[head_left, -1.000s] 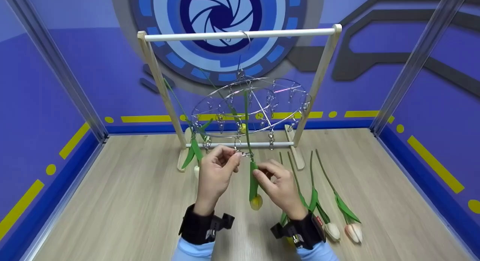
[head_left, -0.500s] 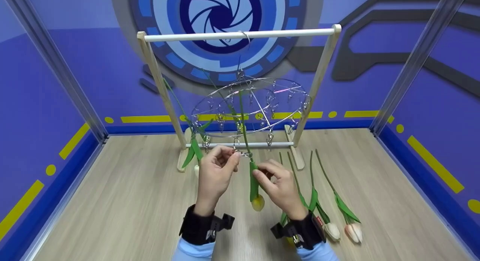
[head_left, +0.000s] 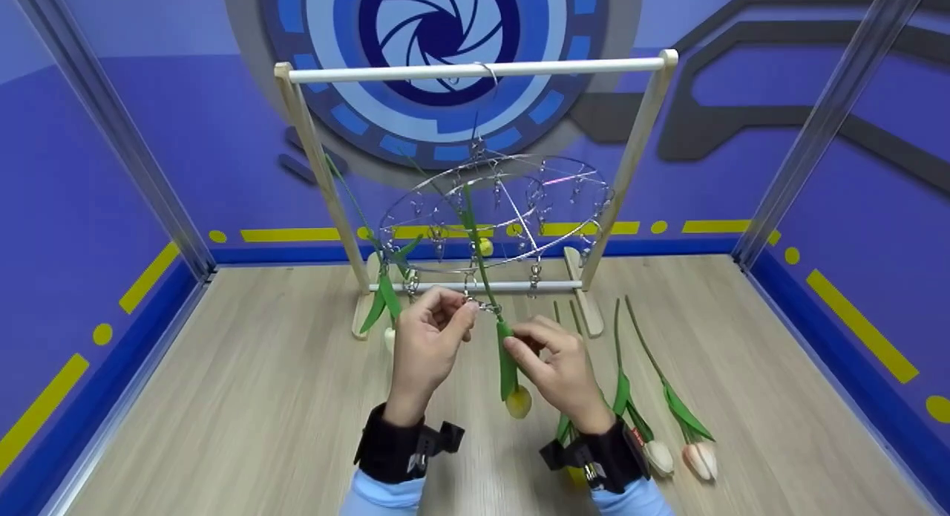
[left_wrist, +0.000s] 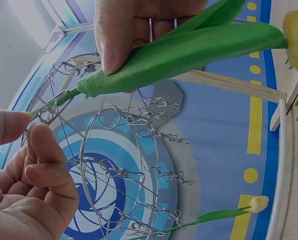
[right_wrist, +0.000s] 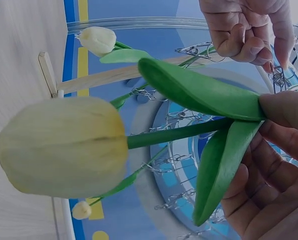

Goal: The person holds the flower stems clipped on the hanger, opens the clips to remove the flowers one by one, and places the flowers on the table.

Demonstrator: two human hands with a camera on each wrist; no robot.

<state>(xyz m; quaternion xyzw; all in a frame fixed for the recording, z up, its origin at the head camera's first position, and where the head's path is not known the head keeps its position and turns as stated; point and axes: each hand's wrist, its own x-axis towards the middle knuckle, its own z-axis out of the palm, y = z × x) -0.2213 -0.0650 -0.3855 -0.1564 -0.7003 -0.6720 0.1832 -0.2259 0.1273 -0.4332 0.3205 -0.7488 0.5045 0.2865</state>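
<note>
My left hand (head_left: 430,345) pinches a wire clothes peg (left_wrist: 48,112) that hangs from a round metal drying hanger (head_left: 516,215). The peg sits around the green stem of a yellow tulip (head_left: 519,402), which points head down. My right hand (head_left: 553,367) holds this tulip between thumb and fingers at the base of its green leaves (right_wrist: 204,90). In the head view the stem runs up from the peg past the hanger's rim. Two other tulips hang from the hanger: a white tulip (right_wrist: 97,41) on the left and a small yellow tulip (head_left: 485,246) further back.
The hanger hooks over the white bar (head_left: 386,73) of a wooden stand. Several tulips lie on the table (head_left: 245,397) at the right, among them a white tulip (head_left: 658,459) and a pinkish tulip (head_left: 700,461). Several pegs dangle around the hanger's ring.
The held tulip has tilted: its head has swung slightly right and its stem end to the left. My right hand has shifted a little right; the left hand keeps its place at the peg.
</note>
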